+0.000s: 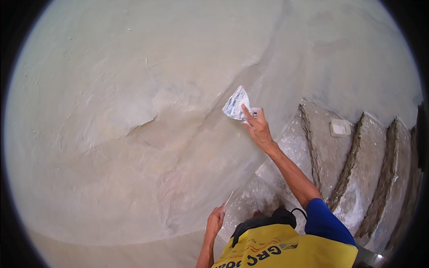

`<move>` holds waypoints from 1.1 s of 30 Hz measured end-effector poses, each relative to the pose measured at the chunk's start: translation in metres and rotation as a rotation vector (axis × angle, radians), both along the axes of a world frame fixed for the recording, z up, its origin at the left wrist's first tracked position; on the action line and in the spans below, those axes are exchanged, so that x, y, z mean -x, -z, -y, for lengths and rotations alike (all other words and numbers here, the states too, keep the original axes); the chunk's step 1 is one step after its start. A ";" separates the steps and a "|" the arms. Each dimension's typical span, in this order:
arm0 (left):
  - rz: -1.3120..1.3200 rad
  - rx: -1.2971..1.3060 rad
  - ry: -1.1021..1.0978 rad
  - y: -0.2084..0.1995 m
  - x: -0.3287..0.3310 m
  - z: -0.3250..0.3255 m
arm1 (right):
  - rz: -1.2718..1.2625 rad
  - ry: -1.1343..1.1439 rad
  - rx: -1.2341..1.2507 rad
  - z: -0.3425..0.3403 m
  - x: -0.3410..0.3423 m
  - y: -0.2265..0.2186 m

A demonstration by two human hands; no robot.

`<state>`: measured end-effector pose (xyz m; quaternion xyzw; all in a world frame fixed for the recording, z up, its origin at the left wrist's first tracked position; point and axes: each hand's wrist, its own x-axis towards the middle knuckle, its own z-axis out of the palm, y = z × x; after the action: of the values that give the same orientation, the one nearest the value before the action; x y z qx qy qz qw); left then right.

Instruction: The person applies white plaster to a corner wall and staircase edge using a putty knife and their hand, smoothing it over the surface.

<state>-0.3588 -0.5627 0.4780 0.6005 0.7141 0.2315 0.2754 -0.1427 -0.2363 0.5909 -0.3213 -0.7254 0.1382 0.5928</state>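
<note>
In my right hand point(258, 127) is a wide triangular putty knife point(235, 105), its blade smeared with white and grey filler. The forefinger presses along the blade while the other fingers curl round the handle, which they hide. The blade lies flat on or very close to the plastered wall point(187, 147), by a darker diagonal band. Lower down, near my body, my left hand point(215, 219) is closed on a thin, pale tool point(229, 198) seen edge-on; its kind does not show.
Rough concrete steps point(330, 154) with white splashes run along the right side. A small whitish square container point(340, 128) rests on one of them. Raised ridges and a cracked edge point(142, 124) mark the plaster. White-spotted floor point(254, 196) shows near my feet.
</note>
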 end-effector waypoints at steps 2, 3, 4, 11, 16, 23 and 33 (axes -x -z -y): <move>0.024 -0.004 -0.025 0.002 0.012 0.006 | 0.090 0.014 0.016 -0.015 0.016 0.012; 0.048 -0.009 -0.042 0.004 0.014 0.008 | 0.097 0.018 0.020 -0.017 0.017 0.024; 0.051 -0.002 -0.042 0.005 0.015 0.014 | 0.155 0.041 0.099 -0.012 0.018 0.045; 0.056 0.092 -0.080 0.037 0.035 0.037 | -0.090 -0.055 0.547 0.024 -0.020 0.042; 0.099 0.197 -0.058 0.037 0.031 0.040 | -0.365 -0.058 0.683 0.013 0.003 -0.045; 0.156 0.256 -0.195 0.045 0.040 0.067 | -0.049 0.146 0.132 0.015 0.025 -0.016; 0.106 0.193 -0.119 0.056 0.063 0.061 | 0.163 0.121 0.251 0.027 -0.013 0.011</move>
<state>-0.4216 -0.6233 0.4216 0.5147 0.7520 0.2090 0.3549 -0.1295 -0.2631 0.5798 -0.4461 -0.7273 0.1651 0.4947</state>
